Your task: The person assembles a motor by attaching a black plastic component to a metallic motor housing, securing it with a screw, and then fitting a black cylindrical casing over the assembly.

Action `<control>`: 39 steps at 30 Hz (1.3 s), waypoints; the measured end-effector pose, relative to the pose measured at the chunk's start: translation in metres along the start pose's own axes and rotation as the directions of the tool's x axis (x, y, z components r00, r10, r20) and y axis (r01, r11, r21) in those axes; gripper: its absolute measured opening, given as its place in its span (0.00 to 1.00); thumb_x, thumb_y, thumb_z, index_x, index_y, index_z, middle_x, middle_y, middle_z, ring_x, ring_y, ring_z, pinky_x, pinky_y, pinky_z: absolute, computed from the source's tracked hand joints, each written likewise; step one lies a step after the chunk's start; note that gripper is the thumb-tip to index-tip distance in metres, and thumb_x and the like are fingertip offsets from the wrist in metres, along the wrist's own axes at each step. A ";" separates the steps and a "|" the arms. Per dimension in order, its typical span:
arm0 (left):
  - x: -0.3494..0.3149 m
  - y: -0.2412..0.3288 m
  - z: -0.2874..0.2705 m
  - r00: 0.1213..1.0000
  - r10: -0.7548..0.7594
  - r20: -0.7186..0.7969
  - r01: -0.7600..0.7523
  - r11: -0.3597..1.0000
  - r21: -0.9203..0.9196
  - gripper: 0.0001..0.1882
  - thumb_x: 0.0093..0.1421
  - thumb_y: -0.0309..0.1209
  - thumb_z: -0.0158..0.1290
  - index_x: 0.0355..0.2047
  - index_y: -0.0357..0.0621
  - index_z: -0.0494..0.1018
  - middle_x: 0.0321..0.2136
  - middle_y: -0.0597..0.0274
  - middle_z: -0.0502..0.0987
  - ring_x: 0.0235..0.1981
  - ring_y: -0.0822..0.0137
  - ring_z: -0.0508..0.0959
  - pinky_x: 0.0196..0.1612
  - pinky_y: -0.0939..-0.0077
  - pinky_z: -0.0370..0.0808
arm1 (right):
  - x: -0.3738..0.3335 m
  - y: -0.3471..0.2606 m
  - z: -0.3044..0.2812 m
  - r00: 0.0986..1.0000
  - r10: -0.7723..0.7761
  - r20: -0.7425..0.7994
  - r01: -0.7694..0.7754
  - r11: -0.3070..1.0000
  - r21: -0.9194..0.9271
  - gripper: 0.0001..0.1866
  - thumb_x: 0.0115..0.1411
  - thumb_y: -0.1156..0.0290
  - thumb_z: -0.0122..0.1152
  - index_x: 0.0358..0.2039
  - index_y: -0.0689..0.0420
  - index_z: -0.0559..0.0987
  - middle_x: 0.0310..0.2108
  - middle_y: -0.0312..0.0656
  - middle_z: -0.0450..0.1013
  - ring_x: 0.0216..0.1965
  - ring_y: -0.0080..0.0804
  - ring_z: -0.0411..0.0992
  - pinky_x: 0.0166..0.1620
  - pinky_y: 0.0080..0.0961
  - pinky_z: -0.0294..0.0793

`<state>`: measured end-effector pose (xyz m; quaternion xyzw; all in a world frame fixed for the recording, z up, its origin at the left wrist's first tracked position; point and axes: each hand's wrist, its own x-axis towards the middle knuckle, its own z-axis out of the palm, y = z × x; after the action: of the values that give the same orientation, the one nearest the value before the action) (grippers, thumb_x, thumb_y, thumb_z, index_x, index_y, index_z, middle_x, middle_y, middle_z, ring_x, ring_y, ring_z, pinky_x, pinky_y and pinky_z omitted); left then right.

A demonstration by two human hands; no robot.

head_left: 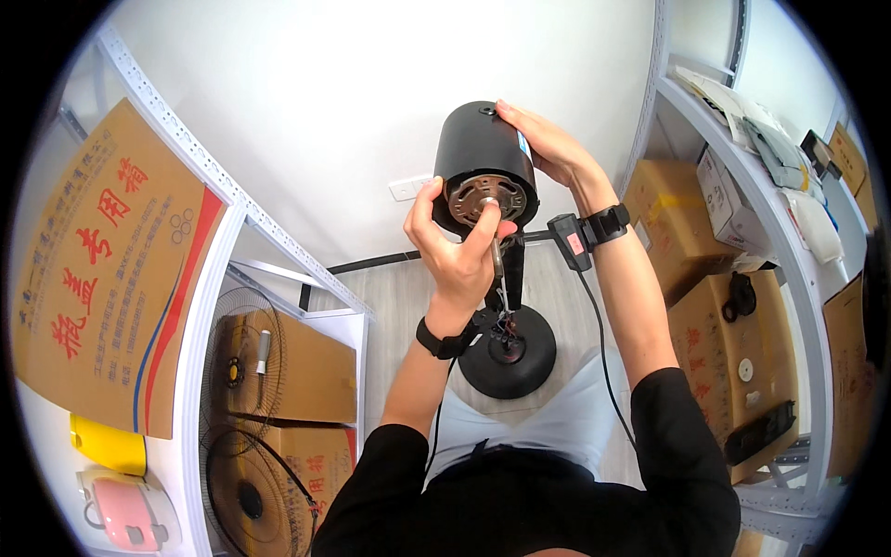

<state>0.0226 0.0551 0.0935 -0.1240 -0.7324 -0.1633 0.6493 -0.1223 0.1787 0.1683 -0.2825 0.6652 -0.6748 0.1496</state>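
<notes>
A black cylindrical fan motor housing is tilted so that its open end faces me, showing the metal motor inside. Along the upper right side of the housing, my right hand is wrapped, its fingertips near the top. My left hand grips the lower left rim with one finger, while another presses at the motor's centre shaft. A small reddish tip and a thin metal piece show beside that finger; I cannot make out what they are. Below, a black stand with loose wires rises from a round base between my legs.
Fan guards lean by cardboard boxes at the left shelf. A large cardboard sheet stands above them. On the right, boxes and black plastic parts sit by a metal rack. Cables hang from both wrist straps.
</notes>
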 end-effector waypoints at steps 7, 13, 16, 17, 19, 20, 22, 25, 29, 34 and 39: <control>0.021 -0.017 -0.010 0.992 0.098 0.080 -0.072 0.957 -0.280 0.33 0.46 0.41 0.70 0.53 0.57 0.71 0.63 0.34 0.50 0.63 0.36 0.58 0.60 0.50 0.64 | -0.001 -0.001 -0.013 0.996 -0.026 0.084 0.028 0.999 -0.019 0.37 0.61 0.36 0.51 0.59 0.53 0.70 0.54 0.39 0.67 0.54 0.31 0.64 0.50 0.31 0.71; 0.040 -0.019 -0.021 0.969 -0.037 0.245 0.093 0.971 -0.221 0.39 0.42 0.38 0.71 0.54 0.44 0.69 0.57 0.49 0.68 0.57 0.45 0.70 0.53 0.55 0.73 | -0.009 -0.010 -0.006 0.997 -0.041 0.070 0.046 0.996 -0.082 0.34 0.62 0.38 0.50 0.59 0.50 0.71 0.53 0.38 0.68 0.53 0.28 0.65 0.49 0.31 0.71; 0.042 -0.005 -0.019 0.984 -0.014 0.175 0.029 0.996 -0.085 0.34 0.41 0.40 0.71 0.50 0.48 0.74 0.51 0.54 0.72 0.51 0.49 0.74 0.48 0.59 0.76 | 0.002 0.001 -0.011 0.993 -0.043 0.107 0.044 0.999 -0.001 0.38 0.60 0.37 0.52 0.61 0.52 0.68 0.59 0.44 0.64 0.59 0.38 0.60 0.54 0.42 0.67; 0.040 -0.001 -0.018 0.986 -0.017 0.166 0.025 0.998 -0.049 0.33 0.41 0.41 0.71 0.49 0.49 0.75 0.50 0.55 0.73 0.51 0.50 0.75 0.47 0.60 0.77 | 0.004 0.006 -0.010 0.992 -0.044 0.120 0.041 0.999 0.033 0.40 0.59 0.36 0.53 0.63 0.52 0.67 0.62 0.46 0.62 0.62 0.43 0.58 0.56 0.47 0.66; 0.041 0.002 -0.016 0.991 -0.029 0.128 0.032 0.999 -0.021 0.32 0.39 0.42 0.71 0.47 0.51 0.77 0.48 0.59 0.74 0.48 0.52 0.76 0.44 0.62 0.78 | 0.010 0.012 -0.013 0.990 -0.041 0.135 0.036 0.998 0.044 0.42 0.57 0.34 0.53 0.63 0.52 0.66 0.63 0.47 0.59 0.64 0.44 0.55 0.58 0.50 0.63; 0.040 0.003 -0.015 0.991 -0.045 0.128 0.048 0.999 -0.021 0.32 0.39 0.42 0.71 0.47 0.51 0.77 0.48 0.59 0.74 0.48 0.52 0.76 0.43 0.62 0.78 | 0.010 0.013 -0.013 0.989 -0.024 0.143 0.019 0.999 0.039 0.43 0.57 0.33 0.53 0.63 0.52 0.66 0.63 0.48 0.59 0.64 0.45 0.55 0.58 0.51 0.62; 0.040 0.005 -0.015 0.988 -0.080 0.133 0.085 0.996 -0.035 0.33 0.38 0.42 0.72 0.47 0.52 0.77 0.48 0.60 0.74 0.48 0.54 0.75 0.44 0.62 0.77 | 0.013 0.016 -0.014 0.991 -0.017 0.136 0.013 1.000 0.026 0.45 0.56 0.32 0.53 0.63 0.52 0.65 0.63 0.49 0.59 0.64 0.45 0.54 0.59 0.52 0.62; 0.042 0.005 -0.016 0.990 -0.055 0.126 0.064 0.996 -0.066 0.35 0.37 0.42 0.72 0.48 0.50 0.76 0.48 0.60 0.75 0.48 0.54 0.75 0.46 0.62 0.75 | 0.014 0.020 -0.016 0.993 -0.042 0.108 0.041 0.999 0.011 0.46 0.55 0.31 0.54 0.63 0.52 0.65 0.63 0.49 0.59 0.64 0.46 0.55 0.58 0.51 0.63; 0.057 -0.031 -0.035 0.926 0.058 0.372 0.093 0.922 -0.376 0.50 0.33 0.40 0.74 0.59 0.46 0.66 0.56 0.56 0.68 0.57 0.53 0.68 0.58 0.61 0.69 | 0.008 0.011 -0.015 0.988 -0.048 0.144 0.048 0.999 0.005 0.45 0.55 0.31 0.53 0.63 0.52 0.66 0.62 0.49 0.61 0.62 0.45 0.58 0.56 0.48 0.65; 0.079 -0.068 -0.029 0.743 0.109 0.661 0.300 0.828 -0.473 0.54 0.35 0.39 0.72 0.64 0.49 0.60 0.68 0.49 0.52 0.68 0.51 0.54 0.66 0.58 0.59 | 0.018 0.009 -0.020 0.974 -0.062 0.218 0.066 0.998 -0.012 0.43 0.58 0.32 0.51 0.63 0.52 0.66 0.61 0.49 0.62 0.60 0.43 0.61 0.54 0.43 0.68; 0.078 -0.058 -0.023 0.782 0.079 0.618 0.243 0.875 -0.419 0.50 0.35 0.41 0.73 0.61 0.48 0.65 0.64 0.47 0.59 0.62 0.48 0.65 0.61 0.58 0.68 | 0.021 0.016 -0.017 0.985 -0.048 0.165 0.049 0.999 0.000 0.42 0.59 0.32 0.48 0.63 0.52 0.66 0.61 0.49 0.63 0.60 0.42 0.62 0.53 0.44 0.70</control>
<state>0.0110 -0.0098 0.1691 -0.2934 -0.8451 -0.3177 0.3144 -0.1514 0.1788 0.1570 -0.3540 0.6447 -0.6511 0.1872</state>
